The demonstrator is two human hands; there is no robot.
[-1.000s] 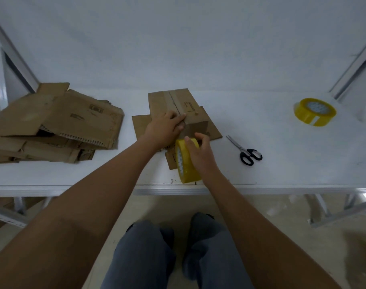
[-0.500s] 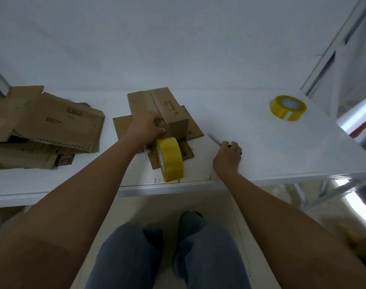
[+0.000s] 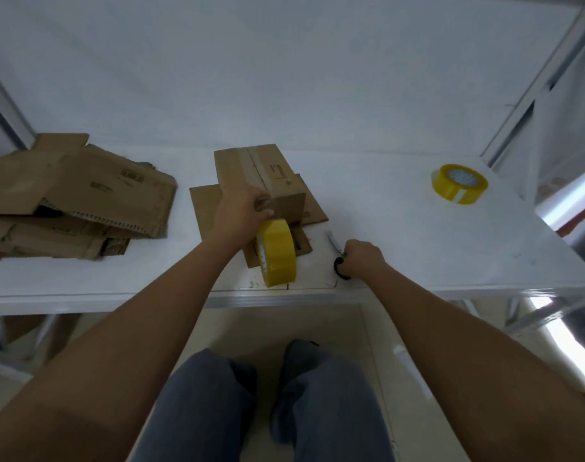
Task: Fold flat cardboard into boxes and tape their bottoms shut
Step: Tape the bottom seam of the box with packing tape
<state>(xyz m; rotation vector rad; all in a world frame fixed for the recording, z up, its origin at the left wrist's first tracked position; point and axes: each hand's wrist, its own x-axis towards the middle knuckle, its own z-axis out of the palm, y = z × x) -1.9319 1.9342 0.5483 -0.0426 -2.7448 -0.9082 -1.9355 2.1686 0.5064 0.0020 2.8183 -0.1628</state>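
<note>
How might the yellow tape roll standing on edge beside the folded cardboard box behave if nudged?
The yellow tape roll stands on its rim near the white table's front edge, so it would probably roll, perhaps off. Its round, smooth-looking sides suggest it could also tip flat easily.

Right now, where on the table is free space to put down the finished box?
Bare tabletop lies between the scissors and the far tape roll, and a narrower strip between the flat cardboard pile and the box. The near middle edge is crowded: left hand, hanging tape roll, right hand.
</note>
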